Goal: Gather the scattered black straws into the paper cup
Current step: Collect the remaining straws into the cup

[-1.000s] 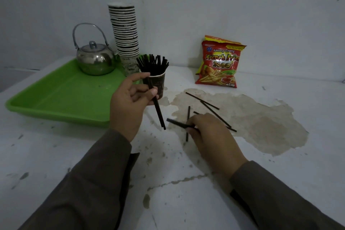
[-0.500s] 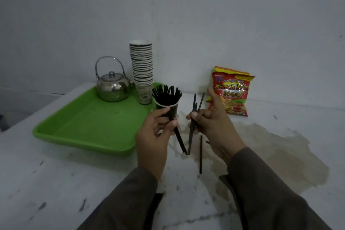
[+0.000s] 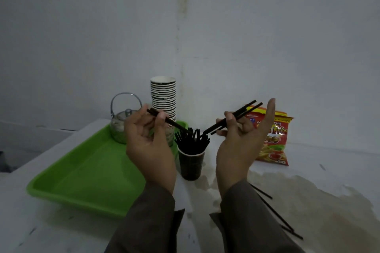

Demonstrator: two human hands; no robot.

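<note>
We note both hands raised over the dark paper cup (image 3: 191,165), which stands on the white counter (image 3: 320,162) just beside the green tray (image 3: 86,174). The cup is already full of upright black straws (image 3: 192,141). Our left hand (image 3: 151,141) has its grip closed on one straw (image 3: 168,121), pinched between thumb and fingers and angled down toward the cup's mouth. Our right hand (image 3: 239,139) has its grip closed on two straws (image 3: 232,117), pinched between thumb and fingers, likewise slanting down at the cup; its forefinger points up. Whether either tip touches the bundle, we cannot tell. Loose straws (image 3: 275,211) lie on the stained counter to the right, partly hidden by the right sleeve (image 3: 253,222). A kettle (image 3: 121,127) and stacked cups (image 3: 163,98) stand at the tray's far end, partly hidden by the left hand. A snack bag (image 3: 273,141) leans behind the right hand.
</note>
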